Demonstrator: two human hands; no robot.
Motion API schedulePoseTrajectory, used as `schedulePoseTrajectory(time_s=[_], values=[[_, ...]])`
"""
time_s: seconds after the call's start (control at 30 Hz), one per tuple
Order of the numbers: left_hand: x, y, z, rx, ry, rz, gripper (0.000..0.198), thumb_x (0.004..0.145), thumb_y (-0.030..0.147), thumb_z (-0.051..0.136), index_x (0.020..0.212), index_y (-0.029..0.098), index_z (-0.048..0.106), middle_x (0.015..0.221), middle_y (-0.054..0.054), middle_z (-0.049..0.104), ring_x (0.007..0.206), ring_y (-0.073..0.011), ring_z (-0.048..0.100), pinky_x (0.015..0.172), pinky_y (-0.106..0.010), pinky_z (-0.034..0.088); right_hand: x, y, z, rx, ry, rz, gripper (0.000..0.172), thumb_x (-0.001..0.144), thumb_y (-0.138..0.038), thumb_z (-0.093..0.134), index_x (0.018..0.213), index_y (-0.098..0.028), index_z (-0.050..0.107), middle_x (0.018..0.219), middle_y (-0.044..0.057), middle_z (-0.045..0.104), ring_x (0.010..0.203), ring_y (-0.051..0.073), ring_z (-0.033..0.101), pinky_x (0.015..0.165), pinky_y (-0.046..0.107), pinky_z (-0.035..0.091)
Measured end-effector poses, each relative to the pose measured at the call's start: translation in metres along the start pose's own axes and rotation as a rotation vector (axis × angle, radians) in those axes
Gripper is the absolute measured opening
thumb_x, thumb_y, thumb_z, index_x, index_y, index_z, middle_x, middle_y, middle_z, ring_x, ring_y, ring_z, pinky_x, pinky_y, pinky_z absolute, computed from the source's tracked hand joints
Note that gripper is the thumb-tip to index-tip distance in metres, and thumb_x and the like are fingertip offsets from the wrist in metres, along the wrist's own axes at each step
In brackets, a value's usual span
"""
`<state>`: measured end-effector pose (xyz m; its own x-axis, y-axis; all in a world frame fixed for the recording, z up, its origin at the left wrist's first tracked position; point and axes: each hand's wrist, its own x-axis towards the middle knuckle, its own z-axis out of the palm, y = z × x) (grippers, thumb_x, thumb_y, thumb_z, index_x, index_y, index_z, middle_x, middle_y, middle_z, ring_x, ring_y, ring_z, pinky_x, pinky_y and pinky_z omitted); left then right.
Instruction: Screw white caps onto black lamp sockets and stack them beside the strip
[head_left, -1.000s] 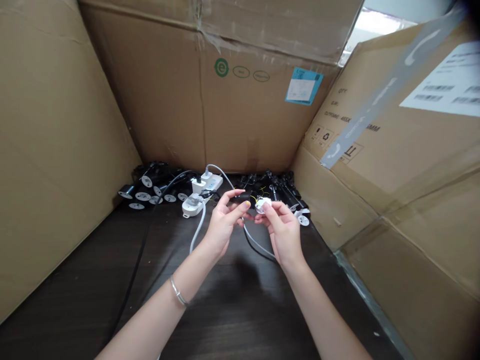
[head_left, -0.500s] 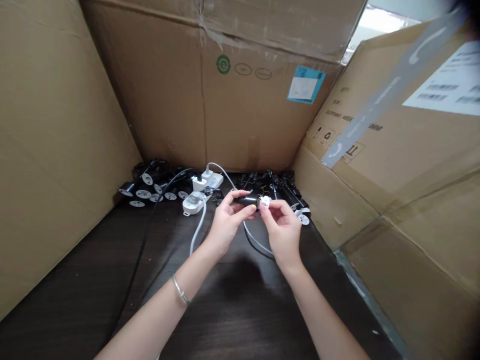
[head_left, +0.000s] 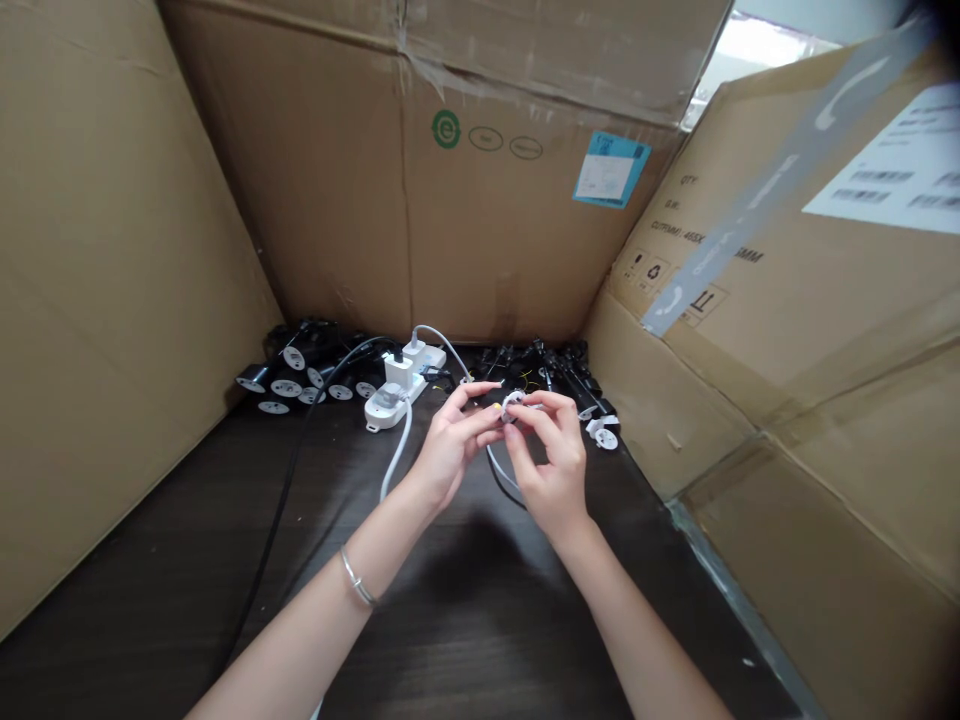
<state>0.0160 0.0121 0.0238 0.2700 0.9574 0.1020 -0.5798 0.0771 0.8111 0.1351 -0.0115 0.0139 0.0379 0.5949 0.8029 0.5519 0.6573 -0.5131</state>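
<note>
In front of me, above the dark table, my two hands meet. My left hand (head_left: 448,440) is closed around a black tube, now mostly hidden by the fingers. A small white round piece (head_left: 511,401) shows at the tube's end, facing me more than sideways. The fingertips of my right hand (head_left: 553,462) pinch at this white piece from the right. Whether the piece sits fully in the tube cannot be made out.
Black tubes with white round ends (head_left: 287,388) lie piled at the back left. More black parts (head_left: 570,380) lie at the back right. A white power strip (head_left: 381,412) with plugs and cables stands between them. Cardboard boxes (head_left: 330,180) wall in the table (head_left: 187,560).
The tube in my left hand has turned from lying sideways to pointing its end toward me. My right hand has shifted slightly left, its fingers now over the white piece.
</note>
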Motion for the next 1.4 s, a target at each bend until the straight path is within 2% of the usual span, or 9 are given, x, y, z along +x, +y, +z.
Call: schedulePoseTrajectory(time_s=[0.3,0.53,0.6,0.77,0.87,1.03,1.13,1.23,1.4], values=[[0.002,-0.006,0.000,0.169,-0.020,-0.064,0.041,0.077,0.042,0.056,0.110,0.017,0.051,0.092,-0.005,0.062,0.073,-0.0130,0.061,0.061,-0.020,0.048,0.002,-0.001,-0.003,-0.047,-0.009,-0.009,0.020,0.081,-0.014,0.051,0.096,-0.019,0.063,0.103,0.008,0.052,0.096,0.017,0.053,0.079,0.030,0.049],[0.001,-0.001,0.004,0.324,0.065,0.048,0.031,0.082,0.037,0.049,0.105,0.016,0.050,0.091,-0.005,0.059,0.068,-0.0099,0.058,0.060,-0.019,0.048,-0.001,-0.001,-0.004,-0.050,-0.090,-0.066,0.019,0.079,-0.013,0.053,0.094,-0.019,0.063,0.105,0.006,0.057,0.101,0.018,0.052,0.089,0.034,0.044],[0.002,-0.003,0.003,0.369,0.071,0.093,0.030,0.084,0.037,0.045,0.106,0.017,0.049,0.096,-0.006,0.058,0.070,-0.0107,0.058,0.060,-0.021,0.048,-0.001,-0.003,-0.004,0.044,-0.073,0.033,0.018,0.081,-0.015,0.051,0.095,-0.020,0.061,0.104,0.006,0.058,0.099,0.017,0.053,0.088,0.033,0.045],[-0.001,-0.014,0.001,0.591,-0.012,0.228,0.033,0.089,0.040,0.036,0.111,0.016,0.047,0.087,-0.005,0.061,0.069,-0.0128,0.059,0.065,-0.025,0.048,0.003,0.001,-0.003,0.390,0.058,0.488,0.023,0.082,-0.028,0.052,0.102,-0.018,0.055,0.104,0.006,0.058,0.085,0.013,0.057,0.071,0.026,0.050],[-0.003,-0.018,-0.001,0.712,-0.049,0.258,0.035,0.091,0.041,0.032,0.110,0.016,0.047,0.076,-0.003,0.060,0.063,-0.0125,0.058,0.062,-0.025,0.046,0.007,0.004,-0.003,0.531,0.016,0.621,0.026,0.079,-0.033,0.054,0.099,-0.016,0.057,0.097,0.006,0.060,0.077,0.012,0.057,0.061,0.023,0.049],[-0.003,-0.018,-0.003,0.795,-0.042,0.271,0.037,0.090,0.042,0.033,0.113,0.018,0.048,0.068,-0.001,0.058,0.059,-0.0124,0.056,0.060,-0.024,0.043,0.009,0.005,-0.007,0.514,-0.119,0.545,0.024,0.078,-0.033,0.057,0.096,-0.018,0.064,0.101,0.006,0.057,0.074,0.011,0.056,0.062,0.023,0.051],[-0.002,-0.018,-0.004,0.713,-0.051,0.231,0.039,0.089,0.044,0.035,0.115,0.018,0.049,0.071,-0.002,0.059,0.057,-0.0128,0.055,0.058,-0.024,0.042,0.009,0.009,-0.006,0.529,-0.125,0.533,0.024,0.076,-0.032,0.059,0.095,-0.019,0.066,0.106,0.006,0.053,0.075,0.010,0.056,0.062,0.022,0.052],[-0.002,-0.018,-0.003,0.591,-0.085,0.188,0.042,0.088,0.046,0.035,0.114,0.016,0.050,0.071,-0.003,0.058,0.056,-0.0127,0.053,0.054,-0.024,0.040,0.008,0.013,-0.003,0.604,-0.131,0.564,0.023,0.077,-0.032,0.059,0.095,-0.019,0.065,0.100,0.005,0.055,0.067,0.007,0.055,0.056,0.020,0.051],[-0.005,-0.015,0.001,0.512,-0.157,0.155,0.039,0.077,0.032,0.058,0.111,0.017,0.046,0.082,-0.002,0.054,0.062,-0.0112,0.051,0.057,-0.023,0.044,0.008,0.013,-0.001,0.695,-0.108,0.609,0.023,0.074,-0.033,0.062,0.090,-0.018,0.064,0.087,0.004,0.056,0.058,0.008,0.053,0.043,0.019,0.047]])
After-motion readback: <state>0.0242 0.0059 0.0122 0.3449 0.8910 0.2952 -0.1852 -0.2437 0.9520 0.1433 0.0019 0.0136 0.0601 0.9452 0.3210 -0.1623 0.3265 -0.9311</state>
